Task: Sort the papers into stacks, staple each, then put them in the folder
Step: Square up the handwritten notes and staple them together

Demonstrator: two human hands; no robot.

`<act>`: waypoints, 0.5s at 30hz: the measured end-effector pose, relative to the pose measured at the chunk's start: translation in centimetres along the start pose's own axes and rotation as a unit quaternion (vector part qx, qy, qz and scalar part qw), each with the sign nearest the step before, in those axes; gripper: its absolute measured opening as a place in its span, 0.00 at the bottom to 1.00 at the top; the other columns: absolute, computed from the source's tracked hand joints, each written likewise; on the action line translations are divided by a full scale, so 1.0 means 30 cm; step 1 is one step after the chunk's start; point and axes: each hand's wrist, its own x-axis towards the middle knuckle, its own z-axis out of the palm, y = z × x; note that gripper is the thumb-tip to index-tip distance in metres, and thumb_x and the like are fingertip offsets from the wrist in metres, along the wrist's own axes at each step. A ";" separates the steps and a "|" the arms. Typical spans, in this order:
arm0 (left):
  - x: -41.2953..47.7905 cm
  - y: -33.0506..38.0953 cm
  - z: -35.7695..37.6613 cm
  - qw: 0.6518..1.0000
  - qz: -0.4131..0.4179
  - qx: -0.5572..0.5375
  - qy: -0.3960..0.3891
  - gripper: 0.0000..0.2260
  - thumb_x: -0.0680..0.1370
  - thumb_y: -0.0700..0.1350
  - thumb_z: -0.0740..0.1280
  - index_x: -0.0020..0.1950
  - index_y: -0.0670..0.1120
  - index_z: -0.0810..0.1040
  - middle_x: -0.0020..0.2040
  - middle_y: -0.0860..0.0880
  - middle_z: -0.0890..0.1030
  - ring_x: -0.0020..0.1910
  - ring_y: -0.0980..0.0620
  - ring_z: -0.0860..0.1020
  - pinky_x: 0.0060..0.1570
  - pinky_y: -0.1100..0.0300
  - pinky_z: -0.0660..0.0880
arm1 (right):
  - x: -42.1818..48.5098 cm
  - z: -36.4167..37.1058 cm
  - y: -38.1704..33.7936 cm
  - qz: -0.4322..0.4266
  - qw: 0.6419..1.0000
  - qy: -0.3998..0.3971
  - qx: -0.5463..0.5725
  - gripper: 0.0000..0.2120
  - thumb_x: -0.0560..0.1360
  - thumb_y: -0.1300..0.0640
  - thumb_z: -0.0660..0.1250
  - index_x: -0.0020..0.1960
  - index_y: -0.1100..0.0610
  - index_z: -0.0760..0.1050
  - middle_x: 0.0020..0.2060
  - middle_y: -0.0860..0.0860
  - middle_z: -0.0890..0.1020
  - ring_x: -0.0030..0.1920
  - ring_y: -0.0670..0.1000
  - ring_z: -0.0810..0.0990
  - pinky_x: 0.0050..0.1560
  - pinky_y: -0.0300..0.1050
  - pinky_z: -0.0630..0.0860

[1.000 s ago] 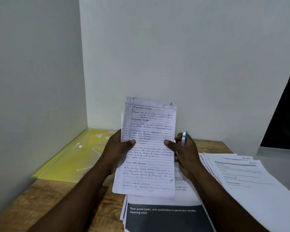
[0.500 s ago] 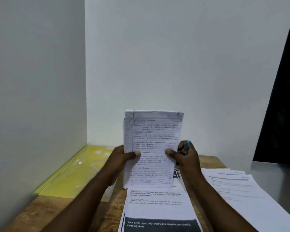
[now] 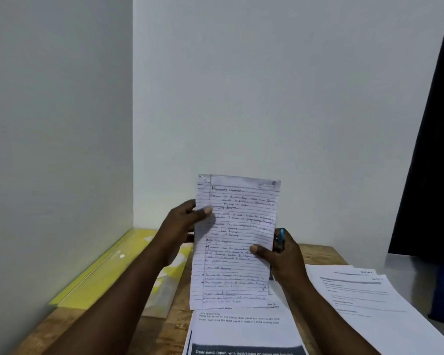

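Note:
I hold a stack of lined handwritten pages (image 3: 237,226) upright above the desk. My left hand (image 3: 183,226) grips its left edge high up, thumb on the front. My right hand (image 3: 280,254) grips the right edge lower down, and a small blue object (image 3: 281,238), whose kind I cannot tell, sticks up between its fingers. A yellow plastic folder (image 3: 108,272) lies flat at the left by the wall. Printed sheets (image 3: 244,326) lie under the held pages, and another printed stack (image 3: 364,301) lies fanned at the right.
The wooden desk (image 3: 318,253) sits in a corner, with walls close at the left and behind. A dark panel (image 3: 431,149) stands at the far right. The desk's right edge runs under the fanned stack.
The view has tilted up and the pages have dropped in the frame. My left hand has slid higher along the left edge. The stack now tilts slightly.

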 end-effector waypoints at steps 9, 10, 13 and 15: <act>0.100 0.080 0.058 0.990 0.109 0.008 0.094 0.07 0.81 0.42 0.73 0.58 0.47 0.86 0.53 0.45 0.89 0.54 0.42 0.87 0.59 0.42 0.83 | 0.025 0.020 0.000 0.002 1.000 -0.024 0.011 0.20 0.69 0.67 0.81 0.58 0.62 0.78 0.51 0.56 0.89 0.53 0.58 0.88 0.53 0.53 0.86; 0.102 0.079 0.065 0.988 0.113 0.007 0.106 0.06 0.81 0.42 0.73 0.57 0.48 0.87 0.52 0.46 0.89 0.53 0.43 0.87 0.59 0.42 0.83 | 0.030 0.019 -0.003 0.002 0.999 -0.030 0.017 0.21 0.68 0.67 0.81 0.58 0.62 0.78 0.52 0.56 0.89 0.54 0.60 0.88 0.54 0.54 0.86; 0.115 0.074 0.078 0.987 0.108 -0.007 0.116 0.06 0.80 0.43 0.74 0.55 0.49 0.88 0.52 0.46 0.89 0.54 0.43 0.87 0.62 0.42 0.81 | 0.037 0.005 -0.012 0.014 0.997 -0.055 0.048 0.25 0.68 0.65 0.80 0.62 0.62 0.77 0.56 0.58 0.88 0.58 0.63 0.86 0.58 0.60 0.83; 0.131 0.069 0.082 0.989 0.080 -0.035 0.116 0.07 0.77 0.44 0.74 0.55 0.48 0.88 0.53 0.45 0.89 0.57 0.42 0.87 0.65 0.39 0.79 | 0.036 -0.011 -0.016 0.018 0.994 -0.081 0.072 0.24 0.72 0.65 0.77 0.67 0.62 0.76 0.61 0.59 0.86 0.63 0.64 0.84 0.65 0.65 0.79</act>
